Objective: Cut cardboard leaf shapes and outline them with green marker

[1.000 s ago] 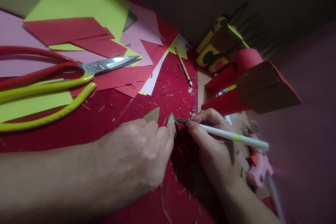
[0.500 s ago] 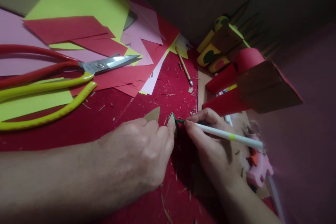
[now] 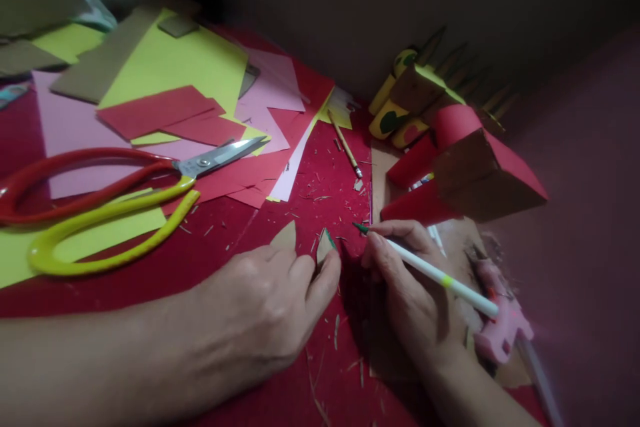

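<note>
My right hand (image 3: 410, 280) grips a white felt-tip marker (image 3: 425, 267) with a yellow-green band. Its green tip points left, apart from the cardboard. Between the fingers of my left hand (image 3: 273, 300) is a small pointed cardboard piece (image 3: 325, 245) with green colouring along its right edge; its lower part is hidden by the fingers. A second pointed cardboard piece (image 3: 286, 237) shows just beyond the left knuckles, and whether the hand touches it I cannot tell.
Scissors (image 3: 205, 163) with red and yellow handles lie left on coloured paper sheets (image 3: 180, 60). A pencil (image 3: 345, 143) rests farther back. Red and yellow cardboard castle-like shapes (image 3: 465, 160) stand at the right, near a pink glue gun (image 3: 505, 327). Scraps litter the red surface.
The marker tip has drawn back to the right, away from the cardboard piece. My left fingers have shifted, showing more of its green edge. The whole view has tilted slightly.
</note>
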Available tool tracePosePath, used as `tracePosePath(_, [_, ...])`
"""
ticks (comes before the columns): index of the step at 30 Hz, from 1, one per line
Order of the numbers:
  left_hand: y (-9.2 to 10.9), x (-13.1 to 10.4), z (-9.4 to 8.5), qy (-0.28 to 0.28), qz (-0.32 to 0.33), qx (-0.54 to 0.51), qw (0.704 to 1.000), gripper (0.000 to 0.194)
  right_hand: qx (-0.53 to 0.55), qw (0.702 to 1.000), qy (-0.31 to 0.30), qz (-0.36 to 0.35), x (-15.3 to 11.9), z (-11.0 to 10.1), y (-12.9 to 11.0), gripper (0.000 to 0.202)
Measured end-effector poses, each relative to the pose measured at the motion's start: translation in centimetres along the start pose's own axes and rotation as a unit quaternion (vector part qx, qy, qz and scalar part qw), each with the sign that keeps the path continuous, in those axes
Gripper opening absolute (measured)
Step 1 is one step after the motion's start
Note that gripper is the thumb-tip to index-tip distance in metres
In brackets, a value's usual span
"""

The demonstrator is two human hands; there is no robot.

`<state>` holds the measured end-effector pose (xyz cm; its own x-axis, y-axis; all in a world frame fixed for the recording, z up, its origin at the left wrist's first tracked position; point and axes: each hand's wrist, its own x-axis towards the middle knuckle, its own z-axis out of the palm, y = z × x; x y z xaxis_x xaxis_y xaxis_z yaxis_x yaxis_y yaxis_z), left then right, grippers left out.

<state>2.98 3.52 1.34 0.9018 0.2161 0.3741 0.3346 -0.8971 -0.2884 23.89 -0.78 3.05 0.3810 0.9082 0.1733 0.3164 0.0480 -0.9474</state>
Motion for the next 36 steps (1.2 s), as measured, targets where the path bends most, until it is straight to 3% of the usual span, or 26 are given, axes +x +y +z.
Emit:
tracePosePath(4, [-0.8,-0.4,-0.7,0.038,0.011,0.071,0.997,0.049,-0.004,1.000,-0.013,-0.010,-0.1,-0.2,0.2,0.006])
tracePosePath(8, [-2.1,-0.8,-1.2,0.038,-0.019,0.058,0.997,0.052,0.040,0.999,-0.019,0.009,-0.4,0.1,0.5,0.006])
tracePosePath(11, [-2.4,-1.0,-1.6,0.045,0.012,0.039,0.998,0.048,0.070,0.997,-0.014,0.017,-0.4,0.4,0.5,0.010])
tracePosePath(16, [-1.7,-1.3,-1.8,-0.021,0.046,0.001,0.999,0.057,0.072,0.996,-0.055,0.014,-0.1,0.5,-0.7,0.008])
tracePosePath(20, [-0.8,-1.4,-1.4,-0.067,0.053,0.013,0.996,0.063,0.079,0.992,-0.089,0.053,-0.2,0.8,-1.1,0.005])
tracePosePath(24, [-0.1,-1.4,-1.0,-0.038,0.028,-0.006,0.999,0.057,0.072,0.991,-0.065,0.093,-0.5,1.2,-0.9,0.008])
tracePosePath(27, [0.2,-1.4,-0.9,-0.038,0.008,-0.024,0.999,0.056,0.058,0.991,-0.081,0.093,-0.5,1.2,-0.8,0.007])
tracePosePath(32, [0.6,-1.3,-0.6,-0.025,-0.017,-0.021,0.999,0.037,0.021,0.991,-0.096,0.093,-0.3,1.1,-1.0,0.007])
tracePosePath(36, [0.9,-1.3,0.0,-0.005,-0.034,-0.024,0.999,0.045,0.008,0.991,-0.093,0.091,-0.3,1.3,-1.0,0.008])
